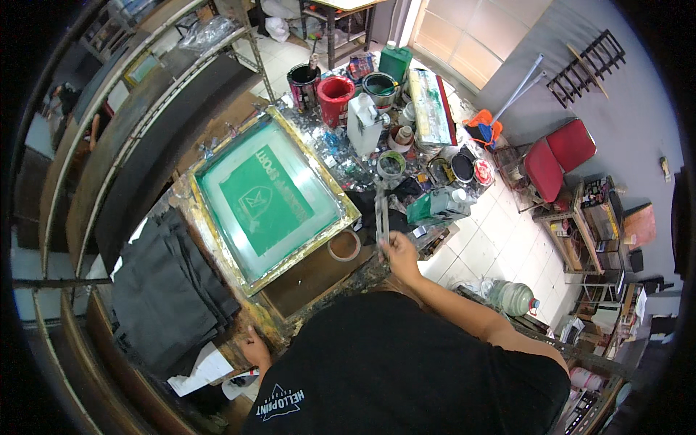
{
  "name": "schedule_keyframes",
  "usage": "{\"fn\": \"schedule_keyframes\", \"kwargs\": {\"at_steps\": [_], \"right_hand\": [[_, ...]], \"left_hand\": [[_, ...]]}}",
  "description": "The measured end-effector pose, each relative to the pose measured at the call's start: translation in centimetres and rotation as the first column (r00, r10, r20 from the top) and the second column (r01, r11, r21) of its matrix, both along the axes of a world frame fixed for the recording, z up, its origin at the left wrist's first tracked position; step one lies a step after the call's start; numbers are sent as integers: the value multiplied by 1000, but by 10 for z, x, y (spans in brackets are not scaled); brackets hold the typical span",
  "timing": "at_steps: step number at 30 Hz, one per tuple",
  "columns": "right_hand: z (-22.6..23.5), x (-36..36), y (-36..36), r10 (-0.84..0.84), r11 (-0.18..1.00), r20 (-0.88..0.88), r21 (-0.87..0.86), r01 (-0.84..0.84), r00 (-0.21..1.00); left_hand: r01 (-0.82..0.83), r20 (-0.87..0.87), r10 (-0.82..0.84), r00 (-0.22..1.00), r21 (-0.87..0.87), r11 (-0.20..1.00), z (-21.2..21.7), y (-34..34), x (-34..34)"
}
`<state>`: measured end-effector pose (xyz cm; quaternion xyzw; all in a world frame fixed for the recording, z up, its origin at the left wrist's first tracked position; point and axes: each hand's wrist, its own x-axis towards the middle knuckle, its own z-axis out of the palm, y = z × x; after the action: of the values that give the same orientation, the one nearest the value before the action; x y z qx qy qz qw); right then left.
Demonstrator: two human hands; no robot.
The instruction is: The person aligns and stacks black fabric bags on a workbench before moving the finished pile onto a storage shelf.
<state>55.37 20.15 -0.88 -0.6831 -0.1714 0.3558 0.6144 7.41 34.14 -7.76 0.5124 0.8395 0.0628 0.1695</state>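
My right hand (400,255) is closed round the lower end of a long, narrow grey tool (382,210); its exact kind is unclear. That tool points away from me, over dark cloth (367,215) on the worktable. My left hand (255,349) rests at the table's near edge, fingers apart as far as they show, holding nothing visible. Beside it lies a stack of black fabric pieces (170,286). A screen-printing frame (272,196) with green mesh lies in front of me, a lettered design on it. Against its near right corner sits a roll of brown tape (344,246).
Paint cans crowd the table's far side, with a red pot (335,100), a white jerrycan (365,125) and a green-stained bottle (438,206). Shelving racks (156,145) stand on the left. On the right are a red chair (547,170) and a large water bottle (513,297).
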Motion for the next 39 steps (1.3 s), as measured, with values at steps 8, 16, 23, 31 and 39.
{"fn": "schedule_keyframes", "kwargs": {"at_steps": [8, 16, 23, 31, 39], "right_hand": [[5, 79, 122, -504, 854, -143, 63, 516, 852], [-21, 126, 177, -634, 771, 14, 82, 631, 773], [-60, 177, 187, -672, 740, 55, 26, 672, 738], [-32, 155, 172, -541, 665, -583, 145, 733, 606], [-1, 49, 111, -293, 956, 317, 118, 269, 902]], "left_hand": [[25, 32, -23, 999, -55, 998, -9, 6, -13], [30, 140, -58, 988, 197, 980, -24, -14, -21], [23, 54, -27, 998, 77, 997, -13, 2, -14], [-18, 7, 19, 1000, -39, 999, -13, 3, -12], [-45, -45, 42, 998, -66, 997, -10, 9, -4]]}}
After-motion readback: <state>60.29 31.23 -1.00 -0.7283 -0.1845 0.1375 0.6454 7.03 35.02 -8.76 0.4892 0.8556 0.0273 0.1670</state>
